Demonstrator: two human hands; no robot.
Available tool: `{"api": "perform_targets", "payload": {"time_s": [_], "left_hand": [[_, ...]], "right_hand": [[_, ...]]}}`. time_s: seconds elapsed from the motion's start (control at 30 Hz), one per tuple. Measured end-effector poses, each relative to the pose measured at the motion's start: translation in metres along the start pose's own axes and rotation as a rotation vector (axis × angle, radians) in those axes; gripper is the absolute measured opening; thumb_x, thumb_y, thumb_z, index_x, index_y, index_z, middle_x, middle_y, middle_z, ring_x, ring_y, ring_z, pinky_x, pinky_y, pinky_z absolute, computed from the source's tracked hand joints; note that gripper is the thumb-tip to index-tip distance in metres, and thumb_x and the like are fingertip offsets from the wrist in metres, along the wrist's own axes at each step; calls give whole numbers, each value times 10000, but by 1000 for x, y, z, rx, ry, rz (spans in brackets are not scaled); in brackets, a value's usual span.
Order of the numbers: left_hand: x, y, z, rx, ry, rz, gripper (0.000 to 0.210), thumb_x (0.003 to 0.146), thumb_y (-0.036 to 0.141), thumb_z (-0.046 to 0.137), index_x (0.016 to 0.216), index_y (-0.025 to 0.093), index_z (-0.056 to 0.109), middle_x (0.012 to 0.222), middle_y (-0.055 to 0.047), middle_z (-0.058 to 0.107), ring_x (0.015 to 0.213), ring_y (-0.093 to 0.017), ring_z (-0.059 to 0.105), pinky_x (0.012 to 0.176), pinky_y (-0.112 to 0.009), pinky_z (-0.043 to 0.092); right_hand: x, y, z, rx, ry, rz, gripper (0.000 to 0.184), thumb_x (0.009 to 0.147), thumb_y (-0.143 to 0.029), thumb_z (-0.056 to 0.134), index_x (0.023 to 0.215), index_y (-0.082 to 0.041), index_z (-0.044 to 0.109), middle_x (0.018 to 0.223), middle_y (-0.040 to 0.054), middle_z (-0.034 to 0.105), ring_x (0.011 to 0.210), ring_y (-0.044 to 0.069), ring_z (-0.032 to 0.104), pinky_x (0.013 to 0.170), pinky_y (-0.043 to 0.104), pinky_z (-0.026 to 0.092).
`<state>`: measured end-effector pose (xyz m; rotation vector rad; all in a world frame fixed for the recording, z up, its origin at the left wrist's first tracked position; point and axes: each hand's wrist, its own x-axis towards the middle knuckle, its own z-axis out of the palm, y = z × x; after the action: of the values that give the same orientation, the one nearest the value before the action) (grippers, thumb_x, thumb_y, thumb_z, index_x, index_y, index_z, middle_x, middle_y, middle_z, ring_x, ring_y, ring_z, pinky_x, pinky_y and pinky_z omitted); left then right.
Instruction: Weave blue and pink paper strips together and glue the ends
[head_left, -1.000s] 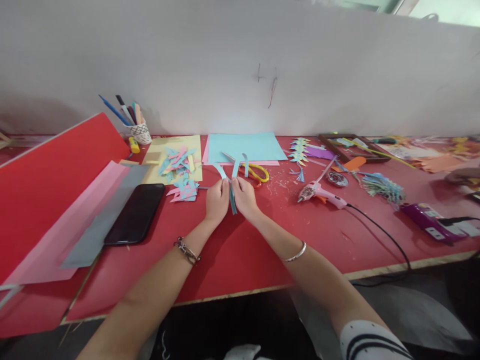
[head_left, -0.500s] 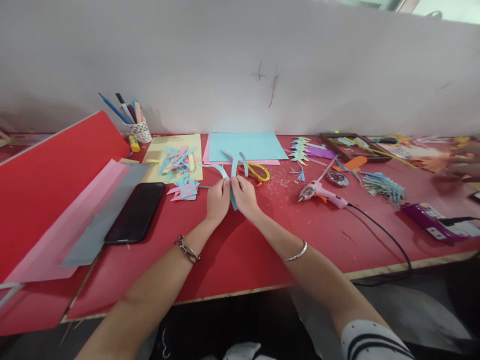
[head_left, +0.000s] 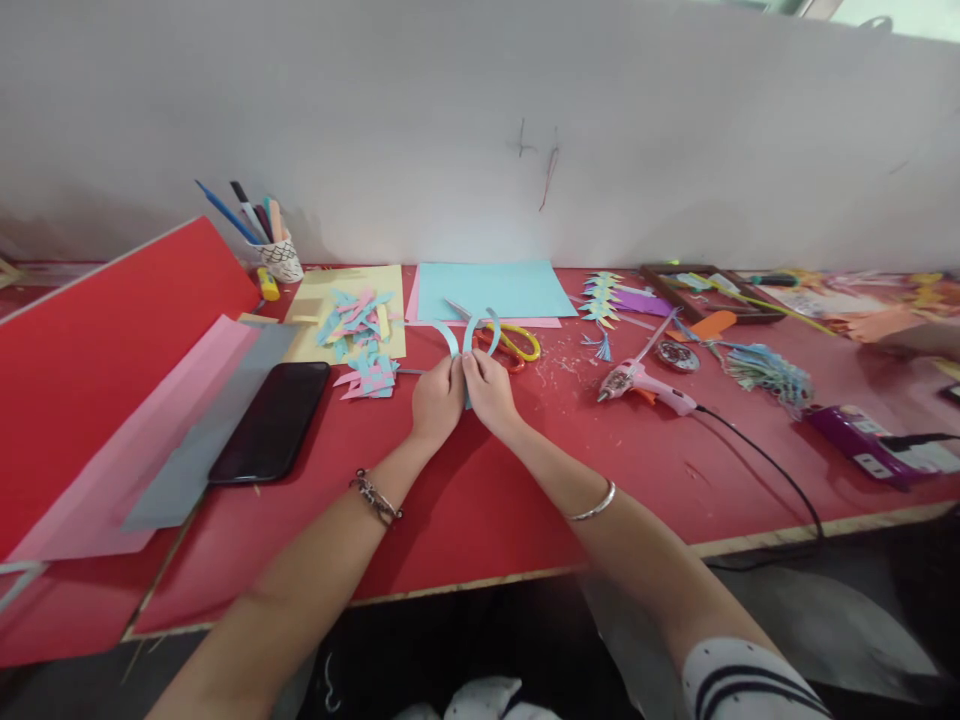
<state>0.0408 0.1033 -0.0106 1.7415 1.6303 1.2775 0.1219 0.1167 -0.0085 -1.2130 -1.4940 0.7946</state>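
Side by side over the red table, my left hand [head_left: 438, 396] and my right hand [head_left: 488, 388] pinch light blue paper strips [head_left: 469, 334] between thumbs and fingers. One end curves off to the left from my left hand; another loops over to the right above my right hand. A short piece shows below the thumbs. Whether it is one folded strip or two, I cannot tell. Just behind my right hand lie scissors [head_left: 527, 343] with yellow and orange handles, partly hidden. Blue and pink paper cuttings [head_left: 360, 325] are heaped left of my hands.
A black phone [head_left: 271, 422] lies at left, near a red board [head_left: 112, 370] and a pen cup [head_left: 279, 260]. Blue sheets [head_left: 495, 290] lie at the back. At right are a pink glue gun [head_left: 645, 386] with its cord, a purple power strip [head_left: 862, 440] and another person's hand [head_left: 926, 338].
The free ends of the blue strips have curled more, and less strip shows below my hands. My hands stay in nearly the same place. The other person's hand at right has shifted.
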Motion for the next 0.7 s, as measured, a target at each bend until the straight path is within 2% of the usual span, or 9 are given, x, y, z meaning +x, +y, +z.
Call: {"api": "perform_targets", "payload": {"time_s": [0.17,0.3,0.47,0.57,0.7], "left_hand": [[1,0,3,-8,41,-22,300,863,261,304,580,201,385,530,10,456,514,-139,439,496,-239,264],[-1,2,5,-19,4,-17,281,865,274,305,632,195,442,564,-4,506,545,-151,484,508,-237,292],[-3,4,2,-15,-41,-5,238,844,273,359,673,190,503,583,-16,539,558,-168,507,513,-244,285],[-3,3,1,-24,-18,-11,274,850,290,352,627,193,478,537,-2,497,519,-156,470,497,-245,262],[-1,2,3,-71,32,-16,297,851,267,347,569,197,408,512,16,458,505,-134,444,496,-240,272]], "right_hand": [[0,-1,0,-4,54,25,312,805,-244,374,518,-207,259,473,-68,280,460,78,304,471,216,216],[2,0,-1,17,99,46,301,818,-260,341,535,-212,248,491,-66,280,472,78,308,474,210,237],[2,1,-1,29,68,30,291,815,-311,343,549,-206,287,519,-57,322,508,82,342,502,207,277],[0,0,-1,9,30,3,290,791,-309,399,535,-200,319,501,-60,330,502,84,343,501,213,258],[0,-1,-1,-11,30,-4,296,800,-262,382,519,-200,313,484,-60,320,479,84,327,488,222,226]]}}
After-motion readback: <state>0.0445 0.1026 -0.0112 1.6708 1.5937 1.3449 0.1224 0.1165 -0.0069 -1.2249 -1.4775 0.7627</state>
